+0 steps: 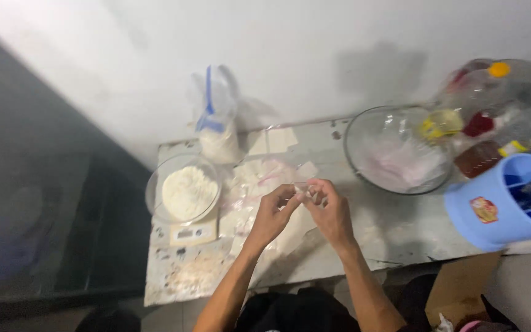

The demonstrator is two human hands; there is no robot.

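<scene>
Thin, limp clear plastic bag [305, 186], light and slippery, is pinched at its top edge by both hands' fingers [291, 198].

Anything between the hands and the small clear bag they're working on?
Nothing visible. The left hand and right hand both already pinch the small clear bag at its top edge, above the pile of filled bags. The bowl of white powder on the scale sits off to the left, apart.
</scene>
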